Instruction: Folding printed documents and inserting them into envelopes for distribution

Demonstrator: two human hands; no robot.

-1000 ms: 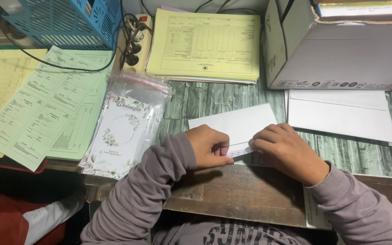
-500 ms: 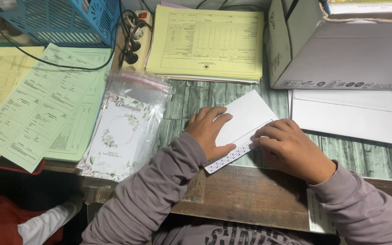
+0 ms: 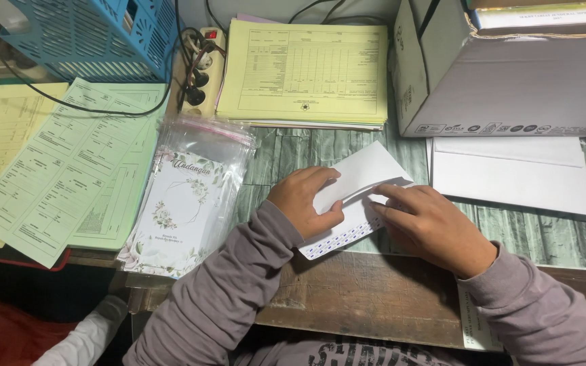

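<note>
hands 2 | envelope (image 3: 357, 177) 1 | cardboard box (image 3: 510, 81) 1 | blue basket (image 3: 96, 37) 1 | power strip (image 3: 205, 64) 1

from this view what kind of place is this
Probably a small office or paperwork desk: stacks of yellow forms, green forms and a cardboard box surround the hands, which are folding a white envelope.
</note>
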